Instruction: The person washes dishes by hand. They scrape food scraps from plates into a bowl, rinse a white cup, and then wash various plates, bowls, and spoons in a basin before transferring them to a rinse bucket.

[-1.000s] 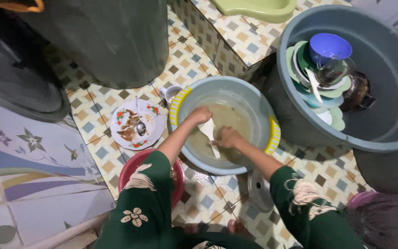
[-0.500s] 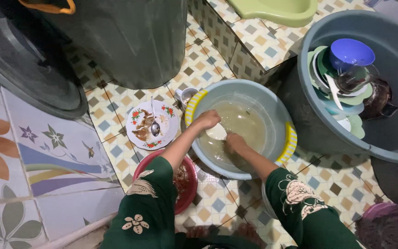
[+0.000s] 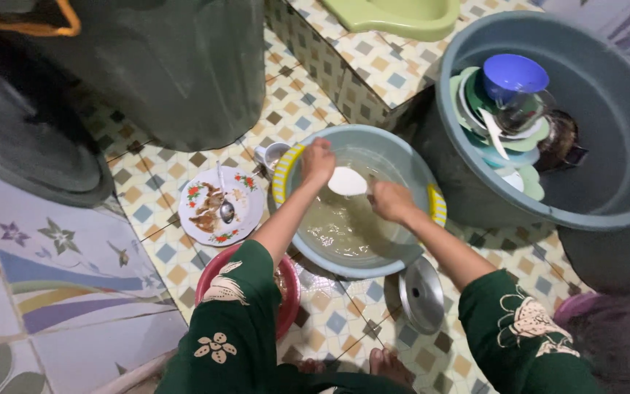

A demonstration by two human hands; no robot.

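Note:
A grey basin [image 3: 410, 157] with yellow rim grips holds murky water on the tiled floor. Above the water I hold a white rice paddle [image 3: 348, 182]. My left hand [image 3: 317, 162] grips its wide end near the basin's far left rim. My right hand [image 3: 391, 201] is closed on its other end, which the fingers hide. Both forearms wear dark green sleeves with a pale flower print.
Left of the basin lie a floral plate [image 3: 220, 206] with scraps and a spoon, a small cup [image 3: 267, 154] and a red bowl [image 3: 216, 266]. A metal lid [image 3: 421, 294] lies near my feet. A big grey tub [image 3: 607, 95] at right holds stacked dishes.
Both hands have lifted the white paddle out of the water and toward the basin's far side. My right hand came up from under the water.

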